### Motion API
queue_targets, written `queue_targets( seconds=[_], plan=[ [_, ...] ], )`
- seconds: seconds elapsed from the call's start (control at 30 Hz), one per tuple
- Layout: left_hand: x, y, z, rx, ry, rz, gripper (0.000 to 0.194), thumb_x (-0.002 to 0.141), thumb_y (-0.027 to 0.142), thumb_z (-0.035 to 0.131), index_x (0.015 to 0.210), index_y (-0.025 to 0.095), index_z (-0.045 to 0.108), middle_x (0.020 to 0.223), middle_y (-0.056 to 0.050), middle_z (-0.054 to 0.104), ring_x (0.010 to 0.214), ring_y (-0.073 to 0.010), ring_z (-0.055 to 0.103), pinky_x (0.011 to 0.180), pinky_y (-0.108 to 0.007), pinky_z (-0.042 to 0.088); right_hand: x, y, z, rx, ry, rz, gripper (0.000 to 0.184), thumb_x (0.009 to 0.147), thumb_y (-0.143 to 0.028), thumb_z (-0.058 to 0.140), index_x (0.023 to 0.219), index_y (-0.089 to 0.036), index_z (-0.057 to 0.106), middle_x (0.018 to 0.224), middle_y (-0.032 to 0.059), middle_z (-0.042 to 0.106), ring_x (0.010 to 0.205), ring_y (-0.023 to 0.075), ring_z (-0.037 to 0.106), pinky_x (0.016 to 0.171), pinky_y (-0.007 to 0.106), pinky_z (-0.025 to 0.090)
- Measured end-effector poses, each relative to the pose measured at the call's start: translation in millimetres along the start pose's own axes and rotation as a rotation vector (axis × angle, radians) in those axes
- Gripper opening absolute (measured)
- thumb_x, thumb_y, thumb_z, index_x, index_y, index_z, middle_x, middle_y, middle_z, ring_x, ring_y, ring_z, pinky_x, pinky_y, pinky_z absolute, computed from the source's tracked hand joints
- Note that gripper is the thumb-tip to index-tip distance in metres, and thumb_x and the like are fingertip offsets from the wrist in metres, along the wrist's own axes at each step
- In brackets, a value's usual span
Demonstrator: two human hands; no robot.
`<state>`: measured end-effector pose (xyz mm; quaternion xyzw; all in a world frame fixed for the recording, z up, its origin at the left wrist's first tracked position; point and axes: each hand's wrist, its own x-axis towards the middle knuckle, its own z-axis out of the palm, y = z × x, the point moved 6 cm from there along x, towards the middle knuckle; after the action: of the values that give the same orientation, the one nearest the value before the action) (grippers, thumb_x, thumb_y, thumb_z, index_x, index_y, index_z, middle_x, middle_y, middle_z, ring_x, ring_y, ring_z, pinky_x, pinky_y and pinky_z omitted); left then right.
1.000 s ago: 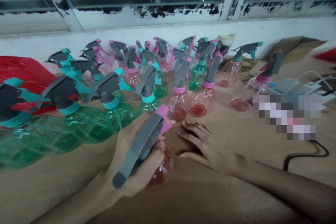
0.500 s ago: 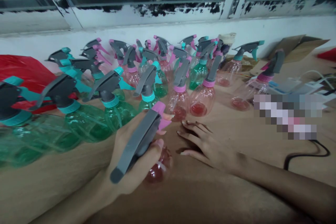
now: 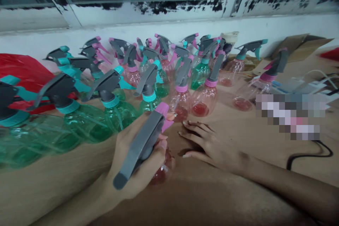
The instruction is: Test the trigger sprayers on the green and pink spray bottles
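The step looks like holding one pink spray bottle (image 3: pixel 137 146) to work its top; the left hand (image 3: pixel 123 141) is wrapped around it, with thumb and fingers by the pink trigger (image 3: pixel 167 125), but I can't tell if they squeeze; the bottle is toward the near edge of the table (image 3: pixel 243 130), in front of the other bottles (image 3: pixel 122 114); the next move calls for a snug, steady grip; the right hand (image 3: pixel 213 146) lies palm down on the table, holding nothing, fingers spread a little toward the bottle.
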<state>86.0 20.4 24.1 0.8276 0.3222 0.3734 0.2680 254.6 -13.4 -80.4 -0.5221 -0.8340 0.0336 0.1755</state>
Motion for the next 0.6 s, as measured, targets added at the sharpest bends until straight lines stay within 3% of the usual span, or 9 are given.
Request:
queue_targets(
  seconds=[0.13, 0.33, 0.6],
  plan=[
    [0.1, 0.7, 0.2, -0.013, -0.002, 0.002, 0.009, 0.073, 0.016, 0.052, 0.075, 0.025, 0.053, 0.074, 0.000, 0.054, 0.063, -0.0177, 0.056, 0.061, -0.033, 0.052, 0.3, -0.8, 0.2, 0.011, 0.003, -0.010, 0.052, 0.090, -0.050, 0.048, 0.134, -0.021, 0.047, 0.140, 0.0106, 0.048, 0.131, 0.0265, 0.040, 0.103, 0.051, 0.038],
    [1.4, 1.9, 0.9, -0.043, -0.007, 0.004, 0.021, 0.072, 0.015, 0.051, 0.089, 0.026, 0.057, 0.076, 0.000, 0.056, 0.066, -0.0184, 0.059, 0.063, -0.033, 0.054, 0.2, -1.5, 1.8, -0.025, -0.010, -0.012, 0.050, 0.092, -0.048, 0.045, 0.134, -0.021, 0.046, 0.141, 0.0104, 0.047, 0.131, 0.0267, 0.039, 0.104, 0.050, 0.037],
    [3.8, -1.8, 1.0, 0.012, -0.055, 0.016, 0.008, 0.072, 0.021, 0.051, 0.073, 0.026, 0.045, 0.068, 0.001, 0.053, 0.060, -0.0188, 0.054, 0.058, -0.035, 0.051, 0.6, -0.5, 2.9, -0.016, -0.002, -0.017, 0.046, 0.094, -0.045, 0.044, 0.132, -0.021, 0.049, 0.139, 0.0097, 0.049, 0.130, 0.0256, 0.040, 0.104, 0.049, 0.038]
  ],
)
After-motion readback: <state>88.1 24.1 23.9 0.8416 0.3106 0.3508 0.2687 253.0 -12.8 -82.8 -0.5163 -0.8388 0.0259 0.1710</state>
